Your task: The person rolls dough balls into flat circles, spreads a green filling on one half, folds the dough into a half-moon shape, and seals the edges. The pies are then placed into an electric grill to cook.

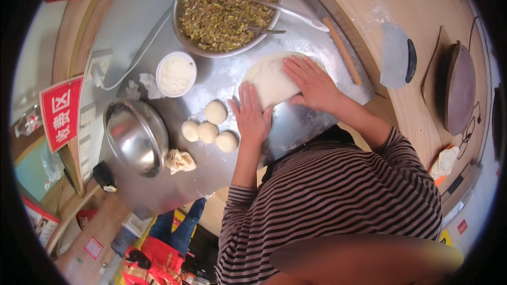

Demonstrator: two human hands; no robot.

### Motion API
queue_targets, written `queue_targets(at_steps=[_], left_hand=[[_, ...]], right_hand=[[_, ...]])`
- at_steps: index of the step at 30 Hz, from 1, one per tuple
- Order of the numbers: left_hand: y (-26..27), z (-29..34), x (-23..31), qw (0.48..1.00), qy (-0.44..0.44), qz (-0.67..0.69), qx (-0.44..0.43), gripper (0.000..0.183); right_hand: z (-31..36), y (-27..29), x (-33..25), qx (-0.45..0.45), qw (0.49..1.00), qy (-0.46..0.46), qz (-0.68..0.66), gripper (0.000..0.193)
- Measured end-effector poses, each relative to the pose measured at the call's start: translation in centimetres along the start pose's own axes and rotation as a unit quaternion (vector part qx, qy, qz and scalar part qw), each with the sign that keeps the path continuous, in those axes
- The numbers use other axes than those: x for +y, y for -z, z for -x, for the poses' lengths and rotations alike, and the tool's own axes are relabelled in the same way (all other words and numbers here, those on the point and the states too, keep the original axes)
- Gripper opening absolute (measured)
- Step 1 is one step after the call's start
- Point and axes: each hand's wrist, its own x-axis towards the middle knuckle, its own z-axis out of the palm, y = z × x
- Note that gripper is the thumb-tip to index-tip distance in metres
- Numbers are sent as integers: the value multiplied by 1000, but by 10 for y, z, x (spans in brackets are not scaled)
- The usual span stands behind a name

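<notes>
Pale, flattened, floury dough sheet (268, 80) lies on grey metal counter (288, 133) before you; long axis roughly left-right, right end slightly farther out. Your left grip (252, 121), right grip (316, 87): both unclenched, palms down, fingers extended on dough, grasping nothing. Filling-loaded round steel bowl (211, 54) beyond; wooden rolling pin (342, 50) rightward; floured metal runs to near edge.

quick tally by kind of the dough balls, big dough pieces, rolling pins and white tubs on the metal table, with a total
Dough balls: 4
Big dough piece: 1
Rolling pin: 1
White tub: 1
Total: 7
</notes>
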Motion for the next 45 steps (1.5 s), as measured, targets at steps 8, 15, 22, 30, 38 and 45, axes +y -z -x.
queue_targets(at_steps=[8,15,22,30,38,45], left_hand=[[27,-5,21,997,-21,-73,-9,97],[7,-58,89,973,-222,-24,-53,95],[-17,-69,94,963,-260,-37,-63,91],[-19,-68,92,963,-262,-43,-45,93],[-24,-66,88,964,-261,-33,-26,99],[-16,-69,91,972,-231,16,-33,100]], right_hand=[[24,10,6,123,984,-108,-72,67],[37,6,25,197,914,-339,-104,14],[26,-9,35,170,919,-342,-99,9],[25,-1,32,171,890,-379,-188,13],[36,-13,36,215,945,-215,-117,36],[54,-11,24,171,980,-95,27,55]])
